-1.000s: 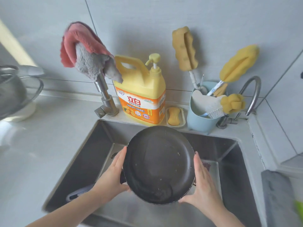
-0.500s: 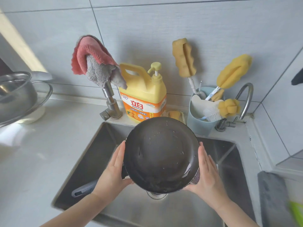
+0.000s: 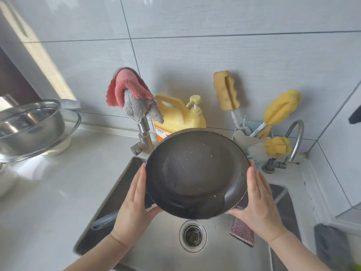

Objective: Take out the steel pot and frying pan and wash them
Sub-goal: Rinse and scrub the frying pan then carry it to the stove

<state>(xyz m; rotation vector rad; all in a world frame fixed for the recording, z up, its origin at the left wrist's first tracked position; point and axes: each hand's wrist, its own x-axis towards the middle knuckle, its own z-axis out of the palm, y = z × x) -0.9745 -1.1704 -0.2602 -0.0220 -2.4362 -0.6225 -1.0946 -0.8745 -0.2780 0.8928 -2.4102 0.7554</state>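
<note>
From the head view, the frying pan (image 3: 197, 174) is tilted above the sink (image 3: 109, 200), probably to drain. The left hand (image 3: 134, 208) and right hand (image 3: 259, 204) press its rim, fingers straight and together. The steel pot (image 3: 29, 126) sits on the table (image 3: 58, 184).

Both bare forearms reach up from the bottom edge, converging toward the middle. The left hand (image 3: 134, 204) and right hand (image 3: 257, 202) face each other palm to palm — fingers straight, close together, pointing away from the body — each pressed flat against an opposite side of the round dark frying pan (image 3: 195, 173), thumbs tucked beneath its lower rim.
</note>
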